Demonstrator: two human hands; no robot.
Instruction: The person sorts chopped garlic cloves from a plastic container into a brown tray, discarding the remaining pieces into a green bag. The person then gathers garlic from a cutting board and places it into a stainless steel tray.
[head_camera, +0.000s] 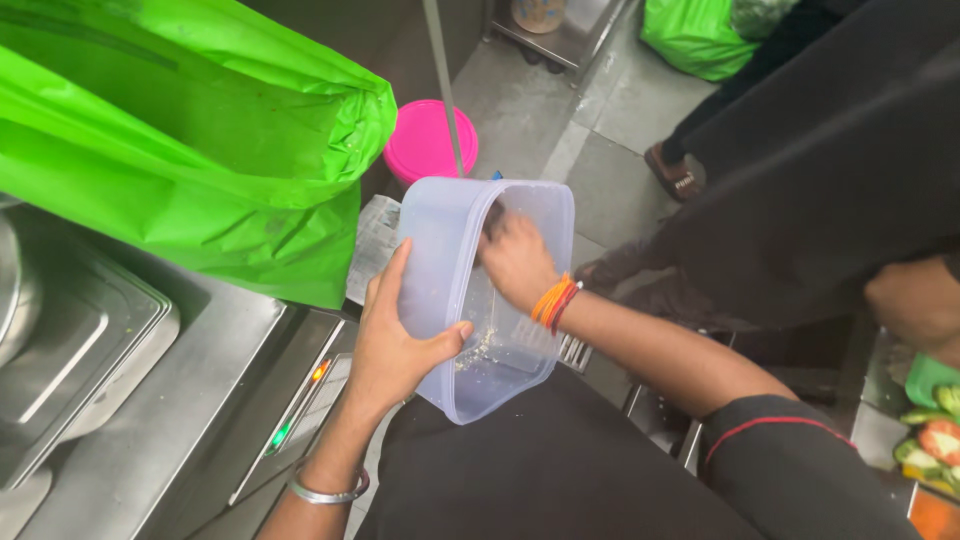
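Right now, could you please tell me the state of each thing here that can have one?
Clear plastic tub: lidless, tilted on its side, crumbs stuck inside.
Left hand: gripping the tub's rim, thumb inside.
Right hand: reaching inside the tub, against its wall.
Green bag: bulging, its mouth folded over.
Pink bucket: on the floor, lid on.
Steel tray: lying on the counter.
Cut vegetables: sliced, piled at the right edge.

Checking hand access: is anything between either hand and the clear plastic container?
Nothing visible. The left hand grips the clear plastic container by its rim and outer wall. The right hand is already inside it, seen through the wall. Only crumbs lie inside.
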